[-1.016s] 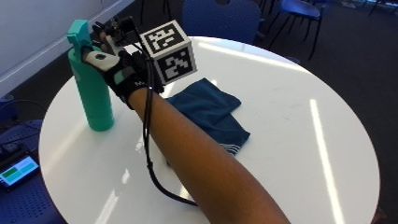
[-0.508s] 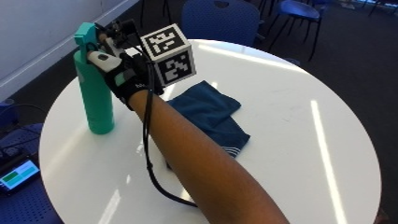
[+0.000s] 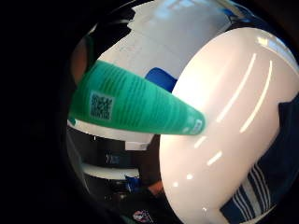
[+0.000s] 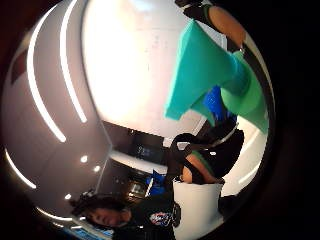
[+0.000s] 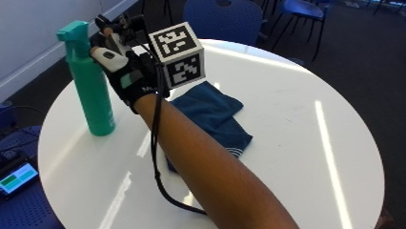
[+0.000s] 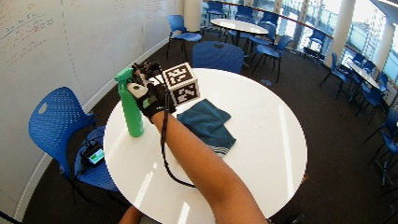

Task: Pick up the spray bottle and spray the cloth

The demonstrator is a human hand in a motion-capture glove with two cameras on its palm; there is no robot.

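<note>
A green spray bottle [image 5: 89, 86] is shown standing upright near the left edge of a round white table [image 5: 304, 129], its spray head at the top. The gloved right hand [image 5: 126, 71] is held raised just beside the bottle's upper part, at the level of the neck; whether contact is made cannot be told, nor can the state of the fingers, which are hidden behind the glove's fittings. A dark blue cloth [image 5: 212, 119] with white stripes at one end is seen lying crumpled toward the middle of the table, partly covered by the forearm. In the palm views the bottle's body [image 3: 135, 105] and spray head [image 4: 200, 70] are seen close to the palm.
</note>
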